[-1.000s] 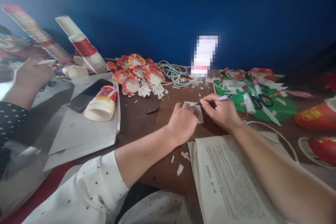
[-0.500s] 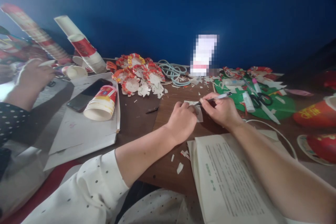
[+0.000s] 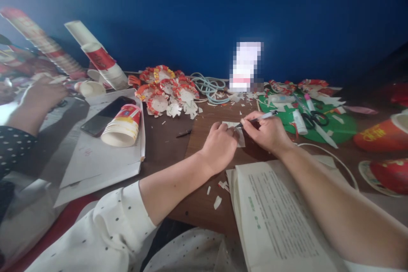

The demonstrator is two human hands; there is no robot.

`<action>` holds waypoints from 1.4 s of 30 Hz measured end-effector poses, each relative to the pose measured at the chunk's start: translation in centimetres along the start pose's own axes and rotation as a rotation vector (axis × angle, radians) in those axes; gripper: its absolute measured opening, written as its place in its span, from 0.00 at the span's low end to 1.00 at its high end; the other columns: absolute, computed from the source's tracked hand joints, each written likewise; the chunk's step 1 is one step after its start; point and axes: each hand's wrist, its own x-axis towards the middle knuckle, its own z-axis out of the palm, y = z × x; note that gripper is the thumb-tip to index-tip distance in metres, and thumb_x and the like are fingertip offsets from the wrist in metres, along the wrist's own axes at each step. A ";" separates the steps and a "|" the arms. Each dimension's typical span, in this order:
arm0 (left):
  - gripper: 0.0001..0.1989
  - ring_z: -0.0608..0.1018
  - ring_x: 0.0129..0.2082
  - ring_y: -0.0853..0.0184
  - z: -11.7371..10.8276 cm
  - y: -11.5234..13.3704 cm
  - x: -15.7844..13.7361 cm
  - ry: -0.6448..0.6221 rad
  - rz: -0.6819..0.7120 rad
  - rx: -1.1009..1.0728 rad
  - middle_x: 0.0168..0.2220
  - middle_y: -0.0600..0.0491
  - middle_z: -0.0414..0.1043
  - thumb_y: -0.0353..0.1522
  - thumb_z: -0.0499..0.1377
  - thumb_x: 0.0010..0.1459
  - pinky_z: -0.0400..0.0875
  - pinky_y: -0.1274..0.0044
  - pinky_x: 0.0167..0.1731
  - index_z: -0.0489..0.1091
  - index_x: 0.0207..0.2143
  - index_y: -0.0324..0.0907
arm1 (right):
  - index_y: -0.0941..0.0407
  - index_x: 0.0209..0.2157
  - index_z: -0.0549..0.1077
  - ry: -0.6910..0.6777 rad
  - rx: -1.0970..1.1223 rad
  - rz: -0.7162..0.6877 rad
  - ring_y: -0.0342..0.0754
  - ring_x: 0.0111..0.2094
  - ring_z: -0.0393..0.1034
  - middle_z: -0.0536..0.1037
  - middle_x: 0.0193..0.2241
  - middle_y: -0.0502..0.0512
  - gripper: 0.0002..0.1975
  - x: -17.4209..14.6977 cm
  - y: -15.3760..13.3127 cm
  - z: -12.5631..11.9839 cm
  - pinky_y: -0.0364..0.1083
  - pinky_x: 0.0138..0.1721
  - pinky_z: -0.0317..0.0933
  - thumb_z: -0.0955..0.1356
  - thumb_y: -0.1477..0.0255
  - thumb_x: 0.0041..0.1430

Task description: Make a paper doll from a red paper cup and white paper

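Note:
My right hand (image 3: 269, 131) grips a pen (image 3: 267, 115) with a dark front end and a pale barrel. The pen's tip is at a small piece of white paper (image 3: 241, 139) lying on the brown table. With its fingers curled, my left hand (image 3: 219, 146) presses the paper down from the left and covers part of it. Any marks on the paper are too small to make out. A dark pen cap (image 3: 184, 133) lies to the left of my left hand. Closer to me, a printed sheet of paper (image 3: 274, 212) rests beneath my right forearm.
Red-and-white cut paper cups (image 3: 165, 91) and a coiled cable (image 3: 210, 87) lie at the back. Black-handled scissors (image 3: 315, 120) and a glue stick (image 3: 299, 122) sit on a green round sheet (image 3: 346, 129). Stacked cups (image 3: 123, 129) lie left, beside another person's hand (image 3: 44, 93).
The view has shifted very slightly. Both of my hands stay at the paper, with the pen at a slightly different angle.

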 end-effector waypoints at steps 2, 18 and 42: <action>0.13 0.70 0.42 0.60 0.1 0.0 0.0 0.007 0.000 0.004 0.40 0.46 0.73 0.27 0.48 0.61 0.59 0.67 0.47 0.69 0.44 0.36 | 0.56 0.29 0.73 0.003 -0.009 -0.007 0.47 0.28 0.72 0.78 0.27 0.52 0.08 0.0 0.1 0.0 0.44 0.32 0.62 0.64 0.68 0.57; 0.13 0.70 0.44 0.60 0.3 0.1 0.0 -0.004 -0.002 0.035 0.43 0.44 0.72 0.26 0.49 0.61 0.58 0.66 0.50 0.69 0.44 0.35 | 0.55 0.27 0.73 -0.011 -0.050 0.005 0.47 0.27 0.72 0.78 0.26 0.52 0.08 0.2 0.1 -0.6 0.44 0.30 0.62 0.65 0.68 0.55; 0.12 0.70 0.42 0.59 0.3 0.0 0.0 0.002 0.010 0.034 0.40 0.44 0.73 0.26 0.50 0.60 0.58 0.66 0.49 0.70 0.42 0.35 | 0.54 0.25 0.72 -0.016 -0.068 0.009 0.45 0.22 0.70 0.76 0.21 0.49 0.07 -0.3 -0.4 -1.2 0.43 0.26 0.60 0.65 0.68 0.54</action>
